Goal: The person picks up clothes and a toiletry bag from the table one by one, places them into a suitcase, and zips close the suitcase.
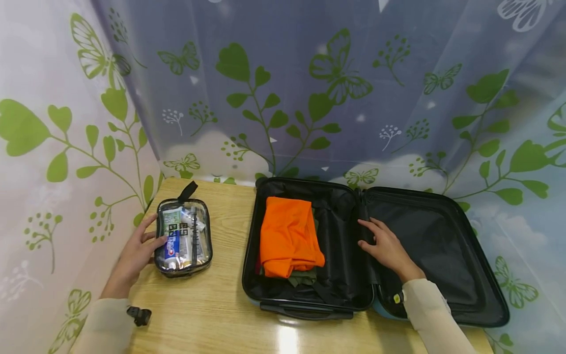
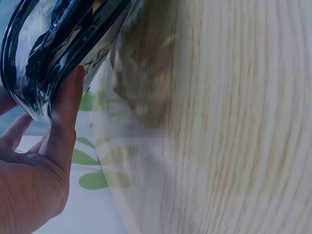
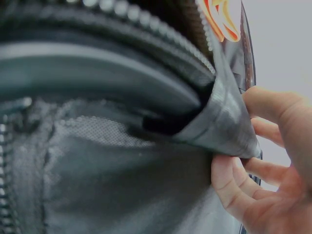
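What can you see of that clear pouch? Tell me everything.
The pouch looks like clear plastic with rounded corners, black edging and a black strap at its top. Packed items show through, including a blue toothpaste package. It is over the wooden table, left of the open suitcase. The left hand grips its left side; whether it is lifted is unclear.

The left hand (image 2: 36,180) comes in at the lower left, its fingers (image 2: 64,122) pinching the near end of a clear pouch (image 2: 54,44), with one finger on the side toward the desk (image 2: 229,117) and others on the opposite side. Black bands edge and cross the pouch, and the top of the view cuts it off. Wood grain runs over the desk, which has a blurred brownish patch (image 2: 148,73) near the pouch. Below is white cloth (image 2: 90,212) printed with green leaves (image 2: 91,180).
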`<state>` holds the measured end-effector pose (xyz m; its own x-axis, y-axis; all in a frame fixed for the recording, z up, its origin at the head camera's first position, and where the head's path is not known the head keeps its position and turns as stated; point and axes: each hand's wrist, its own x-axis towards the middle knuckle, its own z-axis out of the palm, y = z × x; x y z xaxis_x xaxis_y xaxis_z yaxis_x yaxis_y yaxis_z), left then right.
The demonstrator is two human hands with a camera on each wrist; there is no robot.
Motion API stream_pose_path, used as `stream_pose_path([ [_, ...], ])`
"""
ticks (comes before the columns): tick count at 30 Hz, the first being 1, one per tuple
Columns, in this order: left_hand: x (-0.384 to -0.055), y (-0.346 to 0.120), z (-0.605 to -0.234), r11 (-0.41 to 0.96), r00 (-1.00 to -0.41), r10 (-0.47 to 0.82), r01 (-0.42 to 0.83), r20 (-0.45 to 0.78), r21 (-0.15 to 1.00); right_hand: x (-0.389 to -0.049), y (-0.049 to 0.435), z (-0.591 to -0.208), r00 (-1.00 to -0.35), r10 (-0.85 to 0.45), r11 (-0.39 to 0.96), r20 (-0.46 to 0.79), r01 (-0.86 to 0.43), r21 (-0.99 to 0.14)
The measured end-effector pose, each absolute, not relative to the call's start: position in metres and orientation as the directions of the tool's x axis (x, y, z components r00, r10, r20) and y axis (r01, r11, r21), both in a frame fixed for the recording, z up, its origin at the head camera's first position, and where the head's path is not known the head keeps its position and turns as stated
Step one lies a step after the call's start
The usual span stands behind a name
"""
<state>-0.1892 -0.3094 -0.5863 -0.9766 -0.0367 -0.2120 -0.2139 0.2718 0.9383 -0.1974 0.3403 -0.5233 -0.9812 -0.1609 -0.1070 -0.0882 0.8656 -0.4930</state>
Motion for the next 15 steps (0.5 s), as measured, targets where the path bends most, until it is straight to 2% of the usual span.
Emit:
stream_pose_path([
  [15, -0.196, -0.298, -0.583, 0.128, -0.975, -0.029, -0.224, -0.222, 0.966, -0.197, 0.339, -0.523, -0.982, -0.162, 0.865, -0.100, -0.092, -0.493],
])
